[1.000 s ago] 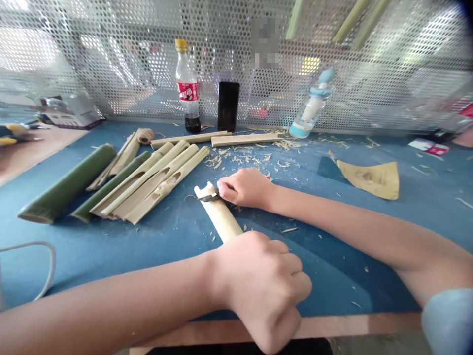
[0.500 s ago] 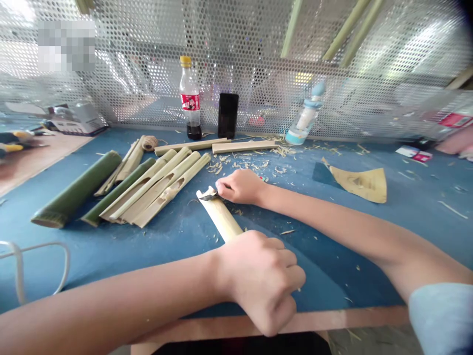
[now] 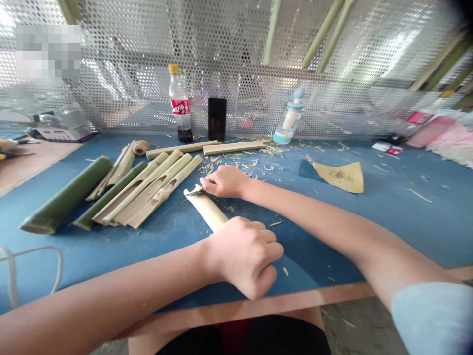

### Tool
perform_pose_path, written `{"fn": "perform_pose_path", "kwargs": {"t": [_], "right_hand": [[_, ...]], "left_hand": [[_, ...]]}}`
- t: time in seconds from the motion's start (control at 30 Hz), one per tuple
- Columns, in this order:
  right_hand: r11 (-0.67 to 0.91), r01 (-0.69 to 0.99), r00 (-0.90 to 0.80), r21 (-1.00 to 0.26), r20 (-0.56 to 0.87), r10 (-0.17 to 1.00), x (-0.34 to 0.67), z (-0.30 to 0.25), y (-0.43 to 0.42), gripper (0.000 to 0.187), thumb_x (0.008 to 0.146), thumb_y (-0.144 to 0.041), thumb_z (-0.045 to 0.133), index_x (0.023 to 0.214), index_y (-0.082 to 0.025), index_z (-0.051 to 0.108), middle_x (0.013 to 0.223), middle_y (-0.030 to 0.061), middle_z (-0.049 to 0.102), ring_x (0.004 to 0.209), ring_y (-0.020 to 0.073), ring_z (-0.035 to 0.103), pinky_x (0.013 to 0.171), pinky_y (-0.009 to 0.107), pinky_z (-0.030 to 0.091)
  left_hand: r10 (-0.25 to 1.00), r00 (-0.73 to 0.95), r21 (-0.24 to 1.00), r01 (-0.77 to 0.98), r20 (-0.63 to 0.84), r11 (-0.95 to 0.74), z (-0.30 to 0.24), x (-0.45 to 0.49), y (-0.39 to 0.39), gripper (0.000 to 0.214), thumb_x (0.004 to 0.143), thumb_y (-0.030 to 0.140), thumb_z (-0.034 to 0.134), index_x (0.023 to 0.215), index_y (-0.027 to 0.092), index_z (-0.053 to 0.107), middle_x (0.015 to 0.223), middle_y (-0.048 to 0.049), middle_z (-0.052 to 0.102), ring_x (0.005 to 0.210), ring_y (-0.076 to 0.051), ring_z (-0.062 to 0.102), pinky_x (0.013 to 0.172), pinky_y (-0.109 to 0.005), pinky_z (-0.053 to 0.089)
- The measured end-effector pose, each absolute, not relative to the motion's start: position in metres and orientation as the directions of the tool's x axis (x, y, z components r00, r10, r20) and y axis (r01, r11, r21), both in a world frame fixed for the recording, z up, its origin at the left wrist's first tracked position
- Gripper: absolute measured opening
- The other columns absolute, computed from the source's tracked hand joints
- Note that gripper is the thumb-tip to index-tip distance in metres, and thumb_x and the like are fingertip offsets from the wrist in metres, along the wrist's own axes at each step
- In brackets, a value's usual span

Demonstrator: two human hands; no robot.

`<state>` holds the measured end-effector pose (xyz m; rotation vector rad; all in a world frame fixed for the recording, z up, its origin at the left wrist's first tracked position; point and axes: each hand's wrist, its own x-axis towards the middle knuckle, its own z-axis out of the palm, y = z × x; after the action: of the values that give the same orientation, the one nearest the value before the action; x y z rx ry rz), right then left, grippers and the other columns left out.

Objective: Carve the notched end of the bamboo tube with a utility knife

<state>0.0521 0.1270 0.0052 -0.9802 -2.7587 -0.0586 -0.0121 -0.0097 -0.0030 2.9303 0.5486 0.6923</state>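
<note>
Bamboo section [image 3: 205,209] lies on the tabletop [image 3: 325,246] between the two hands, its long axis slanting from under the left hand out and leftward to a shaped far end. The right hand [image 3: 225,181] is nearer that far end. Its fingers are curled closed, pinching a small hooked knife [image 3: 193,192] whose blade sits against the tip, though the exact contact is too small to make out. The left hand [image 3: 242,256] is closed in a loose fist over the near end of the bamboo, which disappears beneath it; how firmly it grips cannot be seen.

Just left of both hands lies a fan of cut bamboo pieces [image 3: 148,190] with carved slots, and further left are two green bamboo tubes [image 3: 62,195] and a ball of twine [image 3: 140,147]. Ahead of the right hand are two flat bamboo strips [image 3: 233,147] and scattered shavings [image 3: 268,160]. Well to its right lies a curled sheet of sandpaper [image 3: 340,176].
</note>
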Motion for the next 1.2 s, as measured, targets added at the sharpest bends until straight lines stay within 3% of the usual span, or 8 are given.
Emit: {"fn": "perform_pose_path", "kwargs": {"t": [0.37,0.43,0.5,0.53,0.67,0.73,0.9,1.2], "right_hand": [[0.715,0.699,-0.699,-0.009,0.198,0.687,0.051,0.007,0.135,0.055,0.099,-0.047,0.031,0.085,-0.016,0.074,0.085,0.0076,0.073,0.082,0.0197,0.066,0.068,0.03,0.039],[0.663,0.749,-0.651,-0.005,0.183,0.737,0.044,0.011,0.145,0.045,0.098,-0.047,0.039,0.094,-0.014,0.07,0.094,0.008,0.071,0.088,0.0202,0.065,0.076,0.033,0.046],[0.619,0.786,-0.609,0.002,0.176,0.773,0.034,0.015,0.154,0.035,0.095,-0.043,0.05,0.108,-0.014,0.064,0.107,0.0082,0.067,0.094,0.0202,0.064,0.082,0.039,0.05],[0.609,0.793,-0.601,0.009,0.173,0.78,0.031,0.016,0.157,0.034,0.093,-0.041,0.055,0.113,-0.015,0.061,0.112,0.0079,0.064,0.097,0.0199,0.063,0.084,0.042,0.051],[0.601,0.797,-0.602,0.064,0.162,0.782,0.041,0.024,0.162,0.04,0.097,-0.047,0.043,0.106,-0.014,0.065,0.106,0.0089,0.067,0.103,0.024,0.062,0.09,0.043,0.047],[0.565,0.82,-0.573,0.097,0.157,0.805,0.064,0.035,0.166,0.049,0.099,-0.05,0.036,0.101,-0.013,0.068,0.103,0.0113,0.068,0.106,0.0271,0.061,0.092,0.043,0.045],[0.432,0.894,-0.446,0.121,0.133,0.885,0.135,0.051,0.181,0.034,0.092,-0.037,0.057,0.12,-0.017,0.057,0.12,0.0079,0.06,0.101,0.0209,0.061,0.085,0.042,0.052],[0.305,0.952,-0.302,0.016,0.188,0.935,0.202,-0.013,0.177,0.034,0.093,-0.036,0.057,0.122,-0.018,0.057,0.123,0.0087,0.058,0.102,0.0212,0.06,0.085,0.042,0.052]], "left_hand": [[0.318,0.85,0.108,0.301,0.419,-0.948,0.0,-0.011,-0.014,0.01,0.066,0.022,0.045,0.058,0.019,0.039,0.059,-0.0017,0.05,0.053,-0.016,0.045,0.049,-0.032,0.032],[0.194,0.884,0.106,0.164,0.426,-0.981,-0.005,0.002,-0.034,0.01,0.067,0.024,0.051,0.061,0.019,0.044,0.061,0.0005,0.054,0.057,-0.015,0.05,0.051,-0.03,0.037],[-0.11,0.829,0.048,-0.162,0.549,-0.986,-0.01,0.014,-0.056,0.01,0.07,0.022,0.054,0.062,0.019,0.048,0.065,0.002,0.06,0.066,-0.015,0.055,0.063,-0.03,0.045],[-0.192,0.824,0.028,-0.244,0.533,-0.969,-0.012,0.018,-0.065,0.011,0.071,0.026,0.055,0.064,0.02,0.051,0.069,0.0019,0.064,0.069,-0.017,0.057,0.065,-0.034,0.047],[0.061,0.88,0.117,0.006,0.471,-0.993,-0.012,0.014,-0.065,0.015,0.068,0.029,0.051,0.059,0.019,0.045,0.064,-0.0004,0.059,0.057,-0.017,0.049,0.05,-0.034,0.041],[0.11,0.882,0.127,0.058,0.459,-0.99,-0.01,0.007,-0.054,0.016,0.068,0.028,0.049,0.058,0.019,0.041,0.062,-0.0003,0.057,0.055,-0.017,0.047,0.049,-0.033,0.039],[0.11,0.849,0.1,0.068,0.517,-0.993,-0.013,0.003,-0.042,0.017,0.071,0.029,0.048,0.062,0.019,0.039,0.065,-0.0002,0.054,0.057,-0.017,0.044,0.05,-0.032,0.037],[0.088,0.828,0.106,0.034,0.553,-0.994,-0.014,0.002,-0.043,0.021,0.068,0.025,0.055,0.064,0.018,0.035,0.064,0.0013,0.048,0.057,-0.015,0.037,0.053,-0.03,0.036]]}}
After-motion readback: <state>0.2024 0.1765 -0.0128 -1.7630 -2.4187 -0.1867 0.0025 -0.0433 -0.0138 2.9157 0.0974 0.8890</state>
